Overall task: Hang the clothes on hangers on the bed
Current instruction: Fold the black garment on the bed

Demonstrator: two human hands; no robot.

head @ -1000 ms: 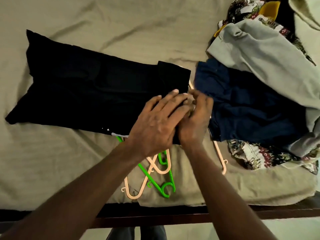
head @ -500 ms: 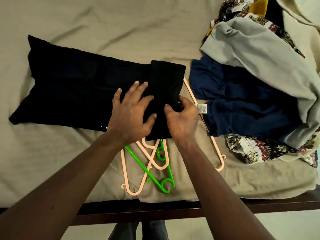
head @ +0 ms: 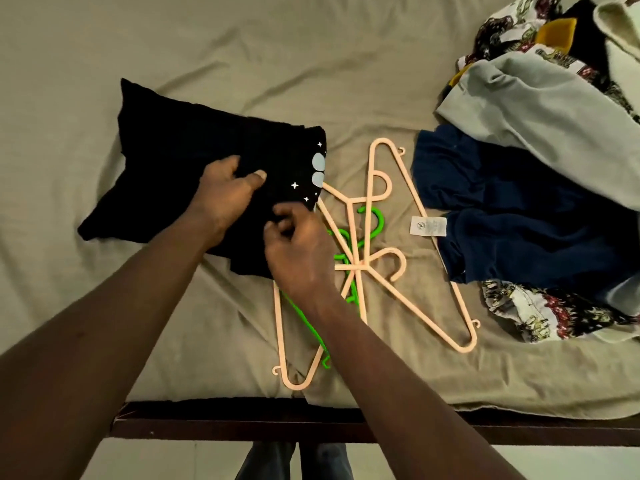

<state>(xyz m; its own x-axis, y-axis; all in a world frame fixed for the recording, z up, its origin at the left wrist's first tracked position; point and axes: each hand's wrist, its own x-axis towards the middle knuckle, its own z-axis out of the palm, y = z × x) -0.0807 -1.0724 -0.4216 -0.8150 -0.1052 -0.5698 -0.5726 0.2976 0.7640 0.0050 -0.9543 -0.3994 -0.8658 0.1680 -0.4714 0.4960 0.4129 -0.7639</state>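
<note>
Your left hand (head: pixel 225 195) has its grip closed round a fold of the black garment (head: pixel 180 161), thumb on top. Your right hand (head: pixel 301 251) has a narrow grip that appears to pinch the garment's near right edge. The garment lies folded on the bed (head: pixel 277 64), left of centre, its printed end pointing right. Open it out flat and find the neck first, then feed a hanger in one shoulder at a time so the cloth does not bunch.

The peach hangers (head: pixel 360 266) lie crossed just right of the garment, tangled with a green hanger (head: pixel 381 221) and partly under your right wrist. I judge they will snag if you pull just one, so lift the top one clear. To the right, the navy garment (head: pixel 519 216) touches one peach hanger and may drag along with it. The grey garment (head: pixel 536 109) and patterned cloth (head: pixel 540 306) are heaped beyond.
</note>
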